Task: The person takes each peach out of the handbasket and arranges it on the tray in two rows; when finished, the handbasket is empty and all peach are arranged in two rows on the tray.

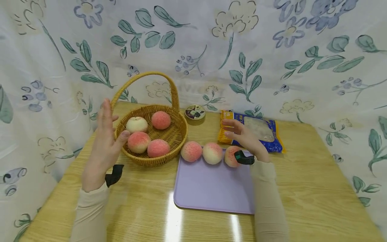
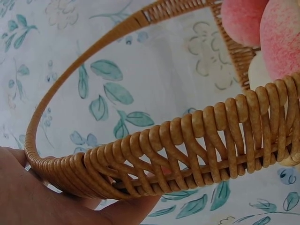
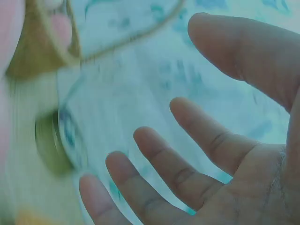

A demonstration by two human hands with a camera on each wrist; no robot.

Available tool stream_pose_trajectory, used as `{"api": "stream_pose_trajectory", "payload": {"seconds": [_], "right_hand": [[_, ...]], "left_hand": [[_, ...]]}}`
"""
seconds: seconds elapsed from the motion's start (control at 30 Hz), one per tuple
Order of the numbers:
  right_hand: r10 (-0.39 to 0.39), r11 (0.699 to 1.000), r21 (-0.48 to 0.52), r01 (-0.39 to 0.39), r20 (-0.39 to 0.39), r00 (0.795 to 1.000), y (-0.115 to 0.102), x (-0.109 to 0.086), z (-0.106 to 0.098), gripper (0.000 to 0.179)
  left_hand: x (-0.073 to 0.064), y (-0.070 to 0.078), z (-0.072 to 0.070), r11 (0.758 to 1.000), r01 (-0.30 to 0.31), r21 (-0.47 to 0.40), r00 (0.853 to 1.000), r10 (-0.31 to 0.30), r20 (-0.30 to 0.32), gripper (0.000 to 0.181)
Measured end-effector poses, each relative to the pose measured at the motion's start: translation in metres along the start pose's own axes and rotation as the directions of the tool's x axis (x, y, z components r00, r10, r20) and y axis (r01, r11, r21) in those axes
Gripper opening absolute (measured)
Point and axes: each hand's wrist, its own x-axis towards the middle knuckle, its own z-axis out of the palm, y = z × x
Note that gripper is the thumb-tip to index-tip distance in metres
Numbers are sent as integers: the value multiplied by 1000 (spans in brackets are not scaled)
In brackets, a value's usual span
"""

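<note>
My left hand [image 1: 104, 148] is raised at the left side of a wicker basket [image 1: 152, 162], its fingers pointing up and its thumb apart, toward the rim. In the left wrist view, the basket's handle [image 2: 89, 54] and rim overlap this hand [image 2: 28, 192]. Several pink and cream peaches [image 1: 139, 142] lie inside the basket. My right hand [image 1: 246, 137] hovers near the back right of a lilac tray [image 1: 214, 188], fingers spread and nothing in the palm [image 3: 248, 187]. Three peaches [image 1: 212, 153] sit in a row along the tray's back edge, the rightmost partly hidden behind the wrist strap.
Behind the tray lies a blue and yellow plastic bag [image 1: 260, 129] with a clear window. A round tin [image 1: 195, 114] stands between it and the basket. The wooden table [image 1: 314, 188] backs onto a floral curtain [image 1: 199, 43].
</note>
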Motion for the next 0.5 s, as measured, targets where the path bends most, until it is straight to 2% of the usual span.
{"api": "stream_pose_trajectory", "payload": {"seconds": [0.13, 0.2, 0.33, 0.5], "right_hand": [[-63, 998, 19, 62, 99, 993, -29, 29, 30, 50], [-75, 997, 22, 73, 166, 983, -38, 43, 50, 49], [-70, 996, -33, 81, 256, 964, -51, 69, 87, 49], [-89, 990, -69, 123, 368, 926, -66, 99, 128, 48]], "left_hand": [[-2, -3, -1, 1000, -7, -2, 1000, 7, -7, 86], [-4, -4, -1, 1000, -12, -2, 1000, 12, 1, 86], [-6, -7, 1, 1000, -15, -1, 1000, 15, 21, 84], [-5, -6, 0, 1000, -18, -1, 1000, 18, 4, 82]]}}
